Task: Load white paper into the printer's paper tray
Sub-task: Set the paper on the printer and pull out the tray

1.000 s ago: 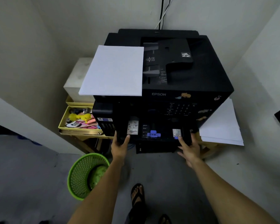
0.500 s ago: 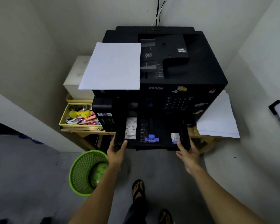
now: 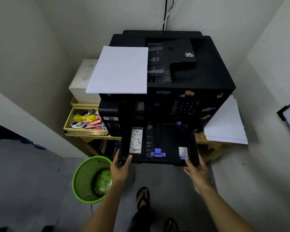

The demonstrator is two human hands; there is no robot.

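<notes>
1. Tray point(image 3: 172, 139): black, drawn out from the printer point(image 3: 182, 77) front, no paper inside.
2. Left hand point(image 3: 120, 168): grips the tray's front left corner, thumb over the rim.
3. Right hand point(image 3: 195, 171): grips the front right corner likewise.
4. Paper point(image 3: 119, 71): white stack lying on the printer's top, left side.

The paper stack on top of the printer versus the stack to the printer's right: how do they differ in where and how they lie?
The paper on the printer's lid sits high, squared up, its left part overhanging the printer. The paper to the right lies lower on the wooden table, partly hidden behind the printer, its sheets slightly fanned at the near edge. Both are white, and neither hand touches them.
</notes>
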